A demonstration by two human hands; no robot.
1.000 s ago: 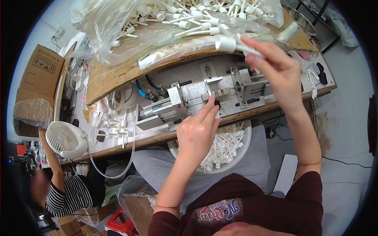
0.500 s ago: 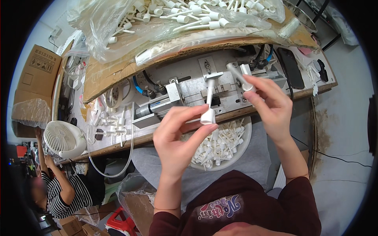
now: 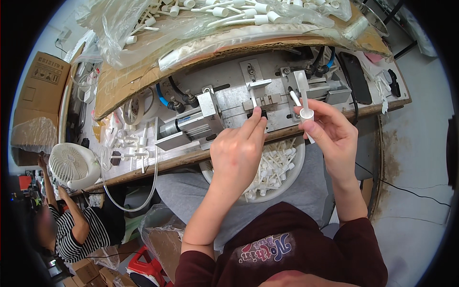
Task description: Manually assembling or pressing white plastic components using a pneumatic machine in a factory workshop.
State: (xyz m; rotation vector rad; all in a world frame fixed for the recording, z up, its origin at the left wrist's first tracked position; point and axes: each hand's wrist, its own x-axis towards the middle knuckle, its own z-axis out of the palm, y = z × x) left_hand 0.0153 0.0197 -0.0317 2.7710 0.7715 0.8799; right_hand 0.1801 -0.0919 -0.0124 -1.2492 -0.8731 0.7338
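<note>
My left hand (image 3: 239, 153) reaches over the metal fixture (image 3: 273, 99) at the bench's front edge, its fingers closed and pointing down. A white stick (image 3: 255, 101) shows in the fixture just beyond the fingertips; its lower end is hidden under them. To the right, my right hand (image 3: 330, 126) pinches a white cap with a flat white stem (image 3: 303, 88) standing up from it. Another thin white stick (image 3: 295, 98) shows beside that stem, partly behind the fingers. Metal cylinders (image 3: 193, 123) flank the fixture on both sides.
Below the bench edge, a white bowl (image 3: 301, 174) on my lap holds many white capped sticks. More lie in plastic on a cardboard sheet (image 3: 129, 88) above the fixture. A phone (image 3: 355, 79) lies right; a fan (image 3: 71, 165) and a co-worker (image 3: 81, 225) are left.
My left hand has moved forward and down, bringing its white capped stick from the air to the fixture. My right hand has turned its piece so the stem points up.
</note>
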